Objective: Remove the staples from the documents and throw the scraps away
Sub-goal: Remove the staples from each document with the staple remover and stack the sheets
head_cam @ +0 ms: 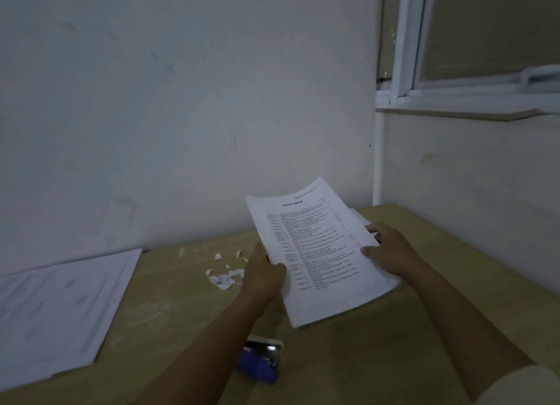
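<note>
Gripping printed doc stack [318, 253] w/ left hand [263, 277] & right hand [389, 250], white pages tilted above desk [394, 350].

A dim, plain office or study corner. A pale wooden surface [394, 329] sits in the angle of bare white walls [181, 101], with a white-framed window [454, 40] above and beyond the right hand [391, 250]. Both hands hold printed pages [318, 253]. Another sheaf of paper [60, 307] lies well left of the left hand [266, 272], and a blue stapling tool [260, 362] lies by that forearm.
</note>
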